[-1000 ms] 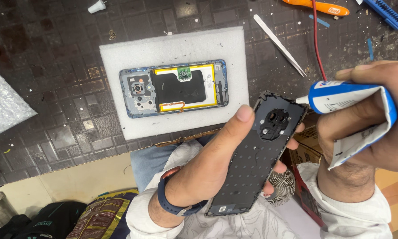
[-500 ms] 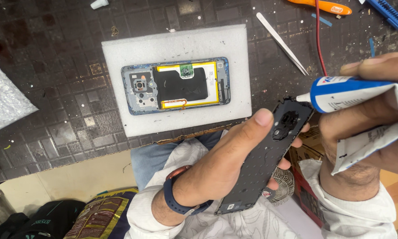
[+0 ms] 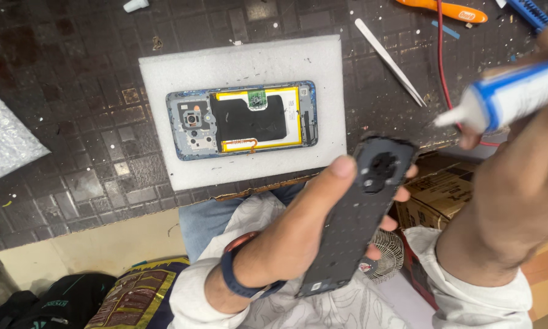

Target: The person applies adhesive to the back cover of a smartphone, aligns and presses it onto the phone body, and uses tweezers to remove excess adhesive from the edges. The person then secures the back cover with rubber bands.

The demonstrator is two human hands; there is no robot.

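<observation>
- Phone [image 3: 242,120] lies opened on a white foam pad [image 3: 164,73] in the middle of the dark table [image 3: 55,122], its battery and camera module bare, so the back is already off
- Back cover [image 3: 353,225] is not on the phone: it sits in the left hand [image 3: 298,237], just near of the pad's right corner, inner side up, with the round camera opening at its far end
- Left hand is clamped on the cover, thumb across its left edge and fingertips wrapping round from the right
- Right hand [image 3: 517,183] is closed around a white and blue glue tube [image 3: 499,100], whose nozzle points left and hangs just above and to the right of the cover's camera end, not touching it
- No bead of glue can be made out along the cover's rim; the surface is too dark and small to be sure
- Judging from this, the opening-up is finished, the gluing looks barely begun or not begun, and fitting the cover back on the phone is not yet done
- Tweezers [image 3: 388,60], a red wire [image 3: 442,55] and an orange tool [image 3: 450,10] lie at the far right, away from both hands
</observation>
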